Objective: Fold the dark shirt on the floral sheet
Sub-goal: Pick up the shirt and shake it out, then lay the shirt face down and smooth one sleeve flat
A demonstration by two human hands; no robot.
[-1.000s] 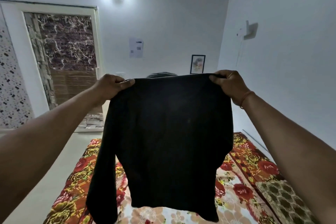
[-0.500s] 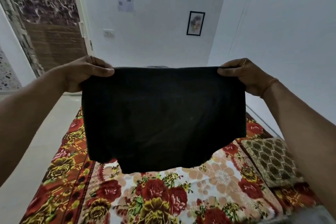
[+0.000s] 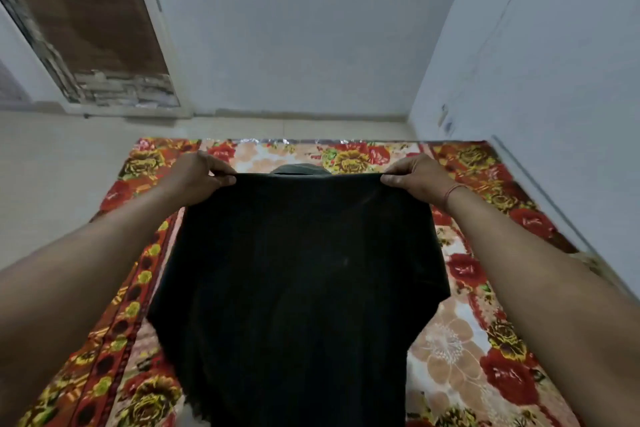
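The dark shirt (image 3: 298, 281) spreads out below me over the floral sheet (image 3: 478, 350), its collar showing at the far edge between my hands. My left hand (image 3: 197, 177) pinches the shirt's far left shoulder. My right hand (image 3: 415, 178), with a red thread on its wrist, pinches the far right shoulder. The far edge is pulled taut between both hands, low over the sheet. The shirt's body runs toward me and covers the middle of the sheet. I cannot tell whether its sleeves lie flat.
The sheet lies on a pale tiled floor (image 3: 52, 177). A white wall (image 3: 540, 87) runs close along the sheet's right side, another wall stands behind. A doorway (image 3: 93, 45) opens at the back left.
Both hands have come down from chest height with the shirt, which hung in the air before and now spreads over the sheet. My view has tilted downward.
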